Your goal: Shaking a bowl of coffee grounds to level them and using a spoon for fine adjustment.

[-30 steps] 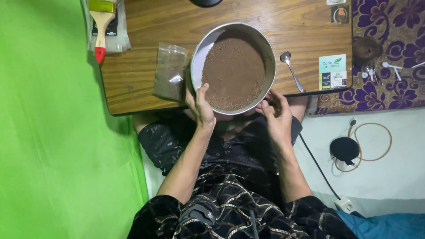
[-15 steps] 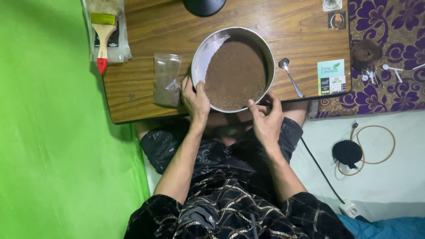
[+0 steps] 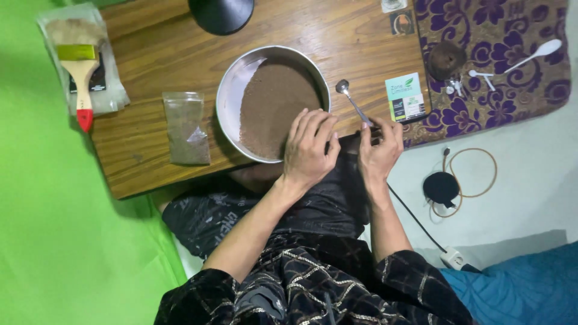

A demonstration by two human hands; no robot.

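A round metal pan [image 3: 232, 90] holding brown powder [image 3: 274, 102] sits on the wooden table [image 3: 337, 36]. My left hand [image 3: 308, 147] lies flat over the pan's near rim, fingers spread and touching the powder's edge. My right hand [image 3: 379, 147] pinches the handle end of a metal spoon [image 3: 352, 101] that rests on the table just right of the pan, its bowl pointing away from me.
A clear bag of brown powder [image 3: 186, 129] lies left of the pan. A paintbrush with a red-tipped handle [image 3: 81, 66] rests on plastic at the far left. A small green-and-white packet [image 3: 404, 96], a black round base [image 3: 221, 13], white spoons [image 3: 524, 59] on purple floral cloth.
Both hands left the pan's near edge: the left slid right onto the rim and powder, the right moved to the spoon handle and took hold of it. The view shifted.
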